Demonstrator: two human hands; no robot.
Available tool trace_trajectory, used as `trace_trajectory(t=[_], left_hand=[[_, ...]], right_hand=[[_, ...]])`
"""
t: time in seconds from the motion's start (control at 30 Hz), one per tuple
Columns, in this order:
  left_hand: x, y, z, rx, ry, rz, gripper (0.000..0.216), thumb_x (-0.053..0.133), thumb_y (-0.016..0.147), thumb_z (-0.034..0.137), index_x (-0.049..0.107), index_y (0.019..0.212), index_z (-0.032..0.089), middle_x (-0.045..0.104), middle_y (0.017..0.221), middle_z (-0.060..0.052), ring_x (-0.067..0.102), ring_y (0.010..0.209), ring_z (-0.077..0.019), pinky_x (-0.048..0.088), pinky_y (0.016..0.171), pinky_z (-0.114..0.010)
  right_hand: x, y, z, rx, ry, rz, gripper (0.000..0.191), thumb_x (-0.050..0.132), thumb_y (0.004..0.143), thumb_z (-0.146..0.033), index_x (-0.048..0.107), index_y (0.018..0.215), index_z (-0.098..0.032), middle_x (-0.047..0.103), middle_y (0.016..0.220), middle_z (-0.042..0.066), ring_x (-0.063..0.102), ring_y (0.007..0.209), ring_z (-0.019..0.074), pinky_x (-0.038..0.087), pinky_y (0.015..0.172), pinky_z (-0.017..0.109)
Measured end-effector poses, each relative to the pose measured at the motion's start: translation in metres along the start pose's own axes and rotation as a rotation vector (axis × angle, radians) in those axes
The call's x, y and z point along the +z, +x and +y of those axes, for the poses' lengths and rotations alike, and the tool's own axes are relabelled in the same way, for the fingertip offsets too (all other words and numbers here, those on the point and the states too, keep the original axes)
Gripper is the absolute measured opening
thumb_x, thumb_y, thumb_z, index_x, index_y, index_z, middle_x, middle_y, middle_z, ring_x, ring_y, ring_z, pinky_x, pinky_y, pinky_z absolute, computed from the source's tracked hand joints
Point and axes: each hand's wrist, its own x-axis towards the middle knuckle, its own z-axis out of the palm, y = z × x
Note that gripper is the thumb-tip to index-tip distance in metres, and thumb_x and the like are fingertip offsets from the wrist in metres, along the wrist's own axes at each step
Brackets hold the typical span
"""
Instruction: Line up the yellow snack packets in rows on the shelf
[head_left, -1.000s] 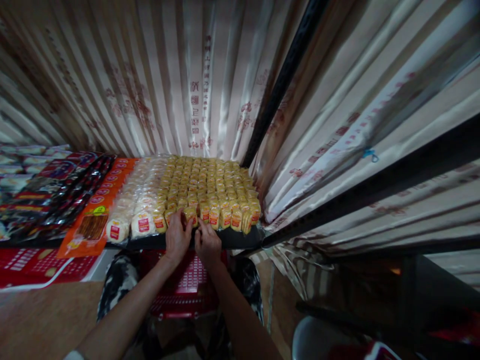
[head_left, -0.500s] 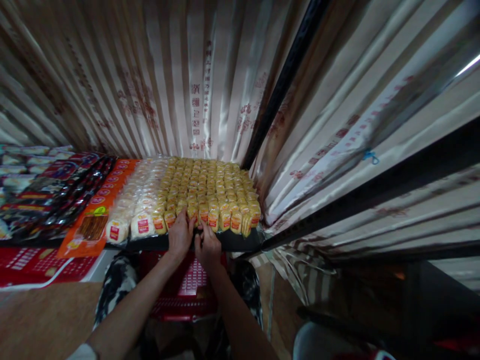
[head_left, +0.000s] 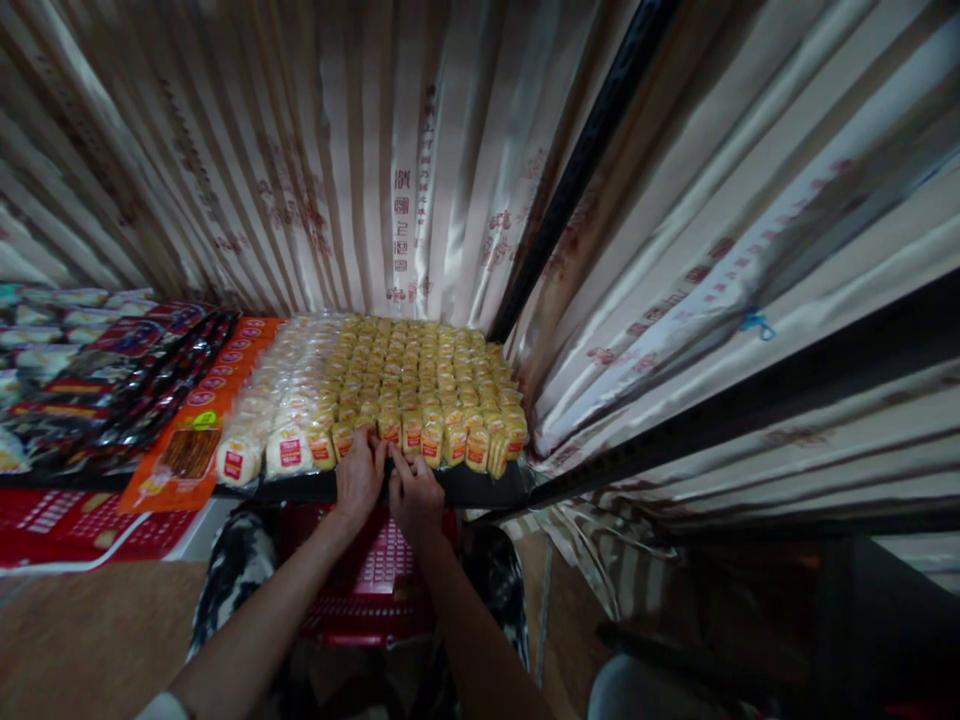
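Note:
Both my hands meet at the front row of small yellow wrapped snack packets with red-and-white labels. One yellow snack packet [head_left: 389,427] stands at my fingertips. My left hand [head_left: 360,475] is closed at the packet's left side, its fingers bent against the wrapper. Touching its lower edge, my right hand [head_left: 417,492] is also closed, with the index finger reaching forward and the others curled. Behind it, tightly packed rows of yellow packets [head_left: 420,360] run back to the curtain. To the left stand rows of white wrapped packets [head_left: 289,447].
An orange snack bag [head_left: 184,440] and dark glossy bags [head_left: 112,390] lie further left on the black shelf [head_left: 315,488]. A red basket [head_left: 386,560] is below, between my knees. Pale curtains [head_left: 450,200] hang behind, and a black post [head_left: 577,170] rises at the right.
The packet between my hands now stands more visibly in the front row. My right index finger has stretched to its lower edge. The view has shifted slightly.

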Motion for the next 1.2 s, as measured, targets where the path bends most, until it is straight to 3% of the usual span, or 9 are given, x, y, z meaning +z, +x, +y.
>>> trace_trajectory(t=[0.13,0.33,0.53,0.7,0.87,1.0,1.2], left_hand=[[0.003,0.000,0.001,0.065,0.099,0.028,0.027,0.042,0.089,0.028,0.058,0.106,0.014,0.066,0.101,-0.013,0.064,0.089,-0.0233,0.048,0.075,-0.032],[0.004,-0.006,-0.002,0.103,0.240,0.010,0.030,0.039,0.091,0.029,0.057,0.111,0.016,0.066,0.102,-0.010,0.064,0.085,-0.0199,0.047,0.063,-0.025],[0.020,-0.017,-0.019,0.288,0.263,-0.006,0.038,0.037,0.091,0.021,0.046,0.127,0.013,0.062,0.108,-0.012,0.063,0.087,-0.0176,0.050,0.063,-0.023],[0.029,-0.023,-0.031,0.395,0.235,0.001,0.040,0.035,0.090,0.015,0.042,0.129,0.012,0.057,0.110,-0.014,0.061,0.095,-0.0191,0.053,0.071,-0.026],[0.030,-0.025,-0.035,0.465,0.214,0.005,0.041,0.038,0.087,0.012,0.044,0.128,0.014,0.055,0.113,-0.014,0.059,0.102,-0.0210,0.054,0.078,-0.028],[0.031,-0.025,-0.035,0.498,0.215,0.006,0.043,0.038,0.085,0.009,0.045,0.128,0.015,0.055,0.114,-0.014,0.059,0.103,-0.0201,0.054,0.081,-0.029],[0.034,-0.023,-0.038,0.550,0.179,0.050,0.042,0.038,0.085,0.009,0.046,0.126,0.012,0.056,0.109,-0.014,0.057,0.105,-0.0205,0.053,0.086,-0.032]], right_hand=[[0.002,0.000,0.000,-0.005,-0.032,0.010,0.050,0.040,0.084,-0.017,0.048,0.132,-0.027,0.059,0.093,0.006,0.057,0.083,0.0153,0.047,0.072,0.022],[0.002,0.001,0.000,-0.045,-0.051,0.017,0.047,0.039,0.085,-0.017,0.050,0.130,-0.023,0.059,0.092,0.007,0.056,0.081,0.0148,0.047,0.072,0.022],[0.006,-0.001,0.003,-0.100,-0.044,0.078,0.043,0.038,0.088,-0.021,0.052,0.129,-0.018,0.059,0.090,0.008,0.057,0.079,0.0159,0.049,0.069,0.024],[0.005,-0.007,0.010,-0.215,0.072,0.172,0.043,0.037,0.088,-0.020,0.050,0.128,-0.016,0.056,0.107,0.013,0.056,0.098,0.0194,0.051,0.081,0.030],[0.004,-0.013,0.011,-0.264,0.110,0.235,0.050,0.033,0.089,-0.016,0.033,0.139,-0.011,0.044,0.131,0.019,0.041,0.125,0.0241,0.045,0.098,0.042],[0.014,-0.014,0.010,-0.240,0.030,0.284,0.051,0.033,0.090,-0.016,0.030,0.140,-0.006,0.047,0.131,0.022,0.038,0.129,0.0251,0.045,0.099,0.044],[0.018,-0.009,0.010,-0.258,0.033,0.286,0.051,0.032,0.090,-0.014,0.029,0.141,-0.009,0.048,0.132,0.020,0.039,0.129,0.0227,0.046,0.099,0.042]])
